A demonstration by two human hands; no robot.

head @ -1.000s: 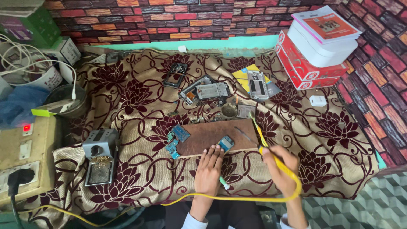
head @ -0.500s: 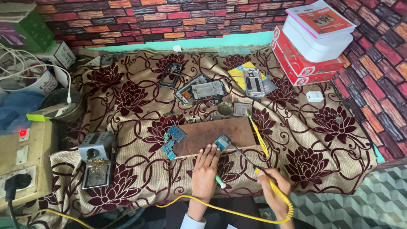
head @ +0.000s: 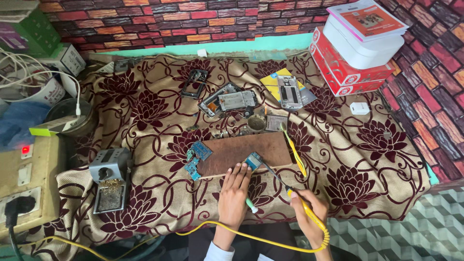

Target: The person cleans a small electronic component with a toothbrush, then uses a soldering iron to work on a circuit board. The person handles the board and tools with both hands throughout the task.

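From the head camera I look down on a low bench draped in a tan cloth (head: 159, 203) patterned with dark red flowers. My right hand (head: 309, 212) sits at about five o'clock in the picture, fingers wrapped tight around the yellow handle of a soldering iron (head: 290, 191); its dark shaft runs up toward eleven o'clock, and the tip meets a small blue circuit board (head: 253, 161) lying at the near edge of a brown wooden board (head: 241, 150). My left hand (head: 234, 193) lies at six o'clock, palm down, its fingertips pressing at the wooden board's near edge just beside the small blue circuit board (I cannot tell whether they actually touch that board); the fingers are stretched out, gripping nothing, though a pale green-tipped tool (head: 251, 205) pokes out from beneath the hand. The iron's yellow cord (head: 203, 227) curls from my right wrist, runs across below both hands and trails off toward eight o'clock. At nine o'clock of the wooden board, two more blue circuit boards (head: 195, 159) overhang its left end. Farther out at nine o'clock stands a grey iron stand with brass wool (head: 110, 181). At twelve o'clock lie a stripped phone frame (head: 229, 100) and a second phone chassis (head: 290, 92) on yellow card, and at two o'clock red and white boxes (head: 357, 48) are stacked against the brick-pattern wall.
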